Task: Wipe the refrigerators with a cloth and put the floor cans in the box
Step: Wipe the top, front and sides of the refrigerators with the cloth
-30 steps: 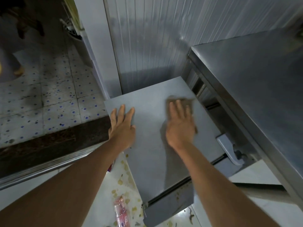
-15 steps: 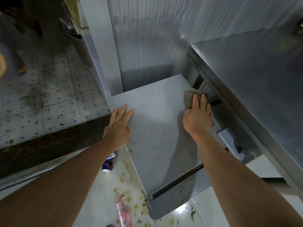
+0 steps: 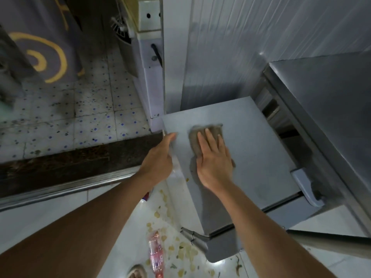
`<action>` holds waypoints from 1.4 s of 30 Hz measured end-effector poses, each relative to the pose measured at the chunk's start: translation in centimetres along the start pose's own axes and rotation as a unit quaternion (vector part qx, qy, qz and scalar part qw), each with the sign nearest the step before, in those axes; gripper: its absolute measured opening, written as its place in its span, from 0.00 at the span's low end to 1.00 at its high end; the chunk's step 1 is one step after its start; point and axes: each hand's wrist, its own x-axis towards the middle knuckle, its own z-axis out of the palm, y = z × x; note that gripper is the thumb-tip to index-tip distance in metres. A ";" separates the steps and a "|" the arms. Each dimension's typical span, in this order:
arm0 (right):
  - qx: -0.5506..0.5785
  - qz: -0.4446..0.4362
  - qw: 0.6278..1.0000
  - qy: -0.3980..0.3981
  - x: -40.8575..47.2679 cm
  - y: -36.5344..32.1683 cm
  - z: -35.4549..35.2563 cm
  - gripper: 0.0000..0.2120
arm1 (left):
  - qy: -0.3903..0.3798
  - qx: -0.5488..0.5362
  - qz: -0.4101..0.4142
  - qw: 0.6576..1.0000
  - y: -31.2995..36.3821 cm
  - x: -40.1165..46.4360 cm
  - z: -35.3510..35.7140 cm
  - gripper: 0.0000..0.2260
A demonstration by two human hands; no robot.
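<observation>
- Cloth (image 3: 204, 135) lies flat on the grey top of a low refrigerator (image 3: 261, 149), toward its far-left part, pinned under the right hand (image 3: 213, 159), whose fingers are straight and close together.
- The left hand (image 3: 158, 159) holds the refrigerator's left edge, thumb on top; the other fingers drop out of sight over the side, so their curl cannot be told.
- Wiping looks to be the step in hand. The next pass probably calls for flat pressure carried toward the near and right parts of the top.
- A pink plastic bottle (image 3: 155, 255) lies on the littered white floor (image 3: 112, 227) at near left; another container (image 3: 145, 196) peeks out beneath the left forearm, mostly hidden.
- No box is visible. A taller steel unit (image 3: 331, 109) at right is cut off by the frame.
</observation>
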 end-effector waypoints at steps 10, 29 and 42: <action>0.011 -0.044 0.998 0.050 -6.4 -4.1 2.0 0.28 | -0.012 -0.054 0.003 0.998 -0.7 -1.5 -1.5 0.26; -0.016 -0.090 0.996 0.012 -9.5 -4.1 2.1 0.34 | 0.007 0.030 -0.072 0.997 0.4 -7.3 -2.0 0.25; -0.020 -0.103 0.994 -0.015 -5.3 6.7 -1.0 0.25 | 0.035 0.026 -0.053 0.998 4.7 -9.9 5.5 0.26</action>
